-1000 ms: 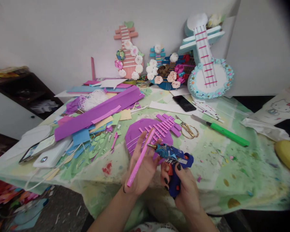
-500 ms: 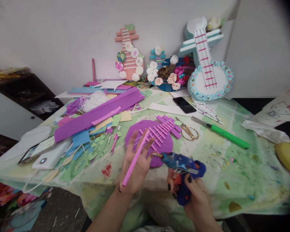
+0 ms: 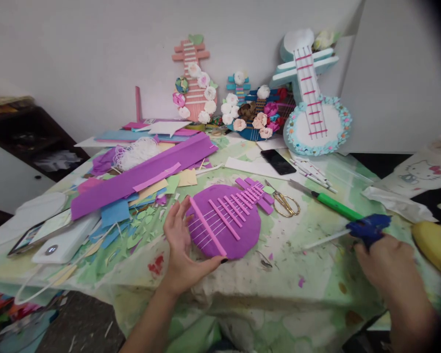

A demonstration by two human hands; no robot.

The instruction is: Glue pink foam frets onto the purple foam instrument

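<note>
My left hand [image 3: 183, 255] grips a long pink paper strip [image 3: 208, 227] by its two ends, between thumb and fingertips. The strip lies across the lower body of a small purple paper lute [image 3: 242, 245], over its white strings; whether it touches them I cannot tell. Shorter pink strips cross the neck and upper body. Far to the right, my right hand [image 3: 385, 264] is closed around a blue glue gun [image 3: 369, 228], with a whitish glue stick [image 3: 325, 239] poking out toward the left. Gold-handled scissors [image 3: 287, 202] rest beside the lute's head.
A green-handled knife [image 3: 338, 206] and a black phone [image 3: 278, 162] lie behind the lute. Purple foam sheet [image 3: 143, 174], white string [image 3: 135, 154] and paper scraps [image 3: 139, 228] cover the left side. Decorated lutes [image 3: 318, 125] lean on the wall. A yellow object [image 3: 431, 247] sits far right.
My left hand has turned over and brought the pink strip from its palm down across the lute's lower body. My right hand has carried the glue gun away to the right.
</note>
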